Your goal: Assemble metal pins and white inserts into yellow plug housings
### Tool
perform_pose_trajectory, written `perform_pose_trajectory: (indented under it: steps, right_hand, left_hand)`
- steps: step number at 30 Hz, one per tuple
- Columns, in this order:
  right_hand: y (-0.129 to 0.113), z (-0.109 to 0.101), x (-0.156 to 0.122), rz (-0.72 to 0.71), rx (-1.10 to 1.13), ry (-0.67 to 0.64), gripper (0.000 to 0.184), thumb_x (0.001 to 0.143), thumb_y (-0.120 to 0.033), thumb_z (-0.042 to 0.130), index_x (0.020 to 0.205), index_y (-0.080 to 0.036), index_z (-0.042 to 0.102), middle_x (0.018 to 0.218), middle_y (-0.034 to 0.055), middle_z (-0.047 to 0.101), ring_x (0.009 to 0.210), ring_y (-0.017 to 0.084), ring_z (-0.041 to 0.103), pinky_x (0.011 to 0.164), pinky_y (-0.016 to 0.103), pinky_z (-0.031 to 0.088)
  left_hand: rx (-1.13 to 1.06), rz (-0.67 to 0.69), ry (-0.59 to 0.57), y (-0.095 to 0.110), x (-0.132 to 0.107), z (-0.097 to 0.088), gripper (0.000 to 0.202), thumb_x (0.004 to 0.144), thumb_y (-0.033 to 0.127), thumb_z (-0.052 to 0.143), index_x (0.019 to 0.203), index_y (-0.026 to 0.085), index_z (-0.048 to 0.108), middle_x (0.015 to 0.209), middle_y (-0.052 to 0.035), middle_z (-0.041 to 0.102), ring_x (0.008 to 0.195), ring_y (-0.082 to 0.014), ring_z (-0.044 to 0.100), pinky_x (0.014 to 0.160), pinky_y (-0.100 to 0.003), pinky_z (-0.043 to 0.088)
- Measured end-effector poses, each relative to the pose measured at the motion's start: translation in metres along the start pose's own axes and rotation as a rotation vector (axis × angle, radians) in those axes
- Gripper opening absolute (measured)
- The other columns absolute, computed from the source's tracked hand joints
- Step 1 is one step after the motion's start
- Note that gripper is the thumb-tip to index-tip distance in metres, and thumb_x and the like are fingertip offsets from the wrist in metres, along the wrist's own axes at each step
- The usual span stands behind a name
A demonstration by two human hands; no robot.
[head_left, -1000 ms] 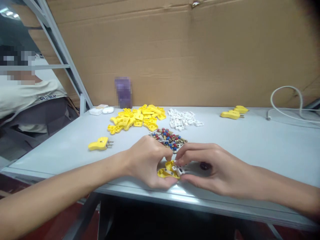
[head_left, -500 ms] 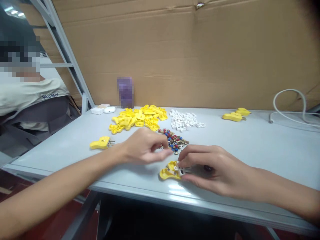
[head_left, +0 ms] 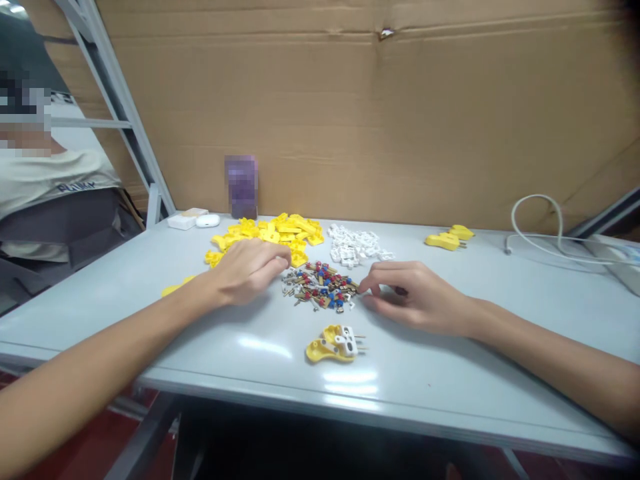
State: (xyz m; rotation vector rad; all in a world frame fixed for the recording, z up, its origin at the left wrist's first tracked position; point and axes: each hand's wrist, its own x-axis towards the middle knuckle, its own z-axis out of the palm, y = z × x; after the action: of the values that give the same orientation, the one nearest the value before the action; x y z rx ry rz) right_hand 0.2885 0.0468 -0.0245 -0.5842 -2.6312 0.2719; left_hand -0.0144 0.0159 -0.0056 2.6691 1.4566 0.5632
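Note:
A yellow plug shell (head_left: 320,353) with a white insert (head_left: 346,341) and metal pins lies uncovered near the table's front edge, apart from both hands. Behind it spreads a pile of small metal parts (head_left: 323,287), some with red or blue pieces. My left hand (head_left: 250,270) is closed at the pile's left side, in front of the yellow shells (head_left: 287,230); its fingertips are partly hidden. At the pile's right edge my right hand (head_left: 417,293) has thumb and forefinger nearly together, and anything between them is too small to make out.
White plastic inserts (head_left: 355,243) are heaped behind the metal parts. Yellow plugs (head_left: 443,241) lie at the back right, near a white cable (head_left: 537,250). Another yellow piece (head_left: 173,289) is partly behind my left arm. A white case (head_left: 207,221) stands back left; a person (head_left: 55,180) sits beyond.
My right hand has let go of the yellow plug shell and moved back to the metal parts. My left hand has drawn left, off the pile. The view has shifted slightly.

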Motion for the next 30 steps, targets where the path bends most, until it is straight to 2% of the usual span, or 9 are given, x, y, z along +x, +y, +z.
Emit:
perform_pose_trajectory:
  steps: [5, 8, 11, 16, 18, 20, 23, 26, 30]
  right_hand:
    - [-0.004, 0.004, 0.001, -0.045, 0.051, -0.069, 0.018, 0.095, -0.023, 0.053, 0.099, -0.016, 0.069, 0.081, 0.0036, 0.064, 0.066, 0.012, 0.056, 0.060, 0.025, 0.042]
    - [-0.007, 0.004, 0.002, -0.055, 0.048, -0.105, 0.021, 0.097, -0.023, 0.049, 0.094, -0.016, 0.069, 0.082, 0.0045, 0.063, 0.068, 0.012, 0.056, 0.061, 0.025, 0.042]
    - [-0.011, 0.005, 0.002, -0.052, 0.018, -0.117, 0.021, 0.098, -0.022, 0.047, 0.093, -0.016, 0.066, 0.083, 0.0044, 0.064, 0.067, 0.011, 0.056, 0.061, 0.025, 0.043]
    - [-0.029, 0.010, 0.002, -0.105, 0.028, 0.097, 0.013, 0.096, -0.017, 0.049, 0.092, -0.018, 0.062, 0.078, 0.0020, 0.068, 0.062, 0.010, 0.057, 0.056, 0.022, 0.042]
    - [-0.037, 0.012, 0.002, -0.155, 0.037, 0.178, 0.012, 0.095, -0.016, 0.050, 0.091, -0.019, 0.061, 0.075, -0.0002, 0.068, 0.056, 0.008, 0.054, 0.051, 0.020, 0.040]
    - [-0.044, 0.013, 0.001, -0.184, 0.023, 0.215, 0.010, 0.094, -0.015, 0.051, 0.091, -0.021, 0.059, 0.073, -0.0018, 0.068, 0.051, 0.007, 0.051, 0.049, 0.020, 0.040]
    - [-0.048, 0.014, 0.000, -0.182, -0.010, 0.264, 0.008, 0.093, -0.017, 0.053, 0.091, -0.023, 0.057, 0.067, -0.0044, 0.065, 0.044, 0.006, 0.045, 0.046, 0.019, 0.038]
    - [-0.048, 0.016, 0.000, -0.165, -0.025, 0.309, 0.007, 0.093, -0.016, 0.053, 0.093, -0.023, 0.055, 0.058, -0.0080, 0.057, 0.040, 0.006, 0.041, 0.043, 0.020, 0.034]
    - [-0.047, 0.020, 0.002, -0.207, -0.022, 0.331, 0.009, 0.094, -0.015, 0.051, 0.097, -0.022, 0.055, 0.057, -0.0086, 0.056, 0.040, 0.006, 0.041, 0.044, 0.019, 0.035]
  left_hand:
    - [-0.023, -0.010, -0.001, 0.002, 0.001, -0.003, 0.037, 0.082, 0.038, 0.039, 0.080, 0.014, 0.067, 0.066, -0.0042, 0.062, 0.062, -0.0179, 0.052, 0.061, -0.029, 0.031]
    - [-0.057, 0.006, 0.101, 0.007, 0.003, 0.000, 0.029, 0.074, 0.038, 0.043, 0.065, 0.015, 0.060, 0.055, -0.0011, 0.055, 0.051, -0.0139, 0.044, 0.055, -0.028, 0.028]
    - [-0.067, 0.151, 0.202, 0.015, 0.005, 0.006, 0.026, 0.075, 0.032, 0.043, 0.056, 0.017, 0.053, 0.053, -0.0009, 0.052, 0.054, -0.0138, 0.043, 0.058, -0.029, 0.031]
    - [-0.100, 0.316, 0.196, 0.033, 0.005, 0.018, 0.037, 0.084, 0.024, 0.048, 0.049, 0.017, 0.051, 0.048, 0.0013, 0.048, 0.054, -0.0119, 0.043, 0.061, -0.029, 0.035]
    - [-0.232, 0.314, 0.150, 0.040, 0.003, 0.022, 0.032, 0.086, 0.024, 0.050, 0.057, 0.017, 0.060, 0.048, 0.0024, 0.051, 0.049, -0.0099, 0.045, 0.057, -0.026, 0.038]
    - [-0.370, 0.290, 0.108, 0.045, 0.001, 0.023, 0.019, 0.086, 0.025, 0.055, 0.080, 0.016, 0.071, 0.051, 0.0029, 0.058, 0.046, -0.0086, 0.049, 0.052, -0.022, 0.041]
    - [-0.494, 0.311, 0.079, 0.049, 0.000, 0.024, 0.024, 0.087, 0.027, 0.061, 0.105, 0.014, 0.070, 0.062, 0.0011, 0.066, 0.047, -0.0079, 0.052, 0.049, -0.019, 0.044]
    - [-0.531, 0.395, 0.129, 0.048, 0.001, 0.026, 0.021, 0.089, 0.024, 0.063, 0.105, 0.014, 0.071, 0.074, -0.0035, 0.072, 0.054, -0.0084, 0.054, 0.051, -0.020, 0.045]
    - [-0.523, 0.428, 0.190, 0.047, 0.003, 0.029, 0.016, 0.091, 0.026, 0.063, 0.097, 0.015, 0.074, 0.072, -0.0043, 0.072, 0.055, -0.0094, 0.054, 0.054, -0.022, 0.046]
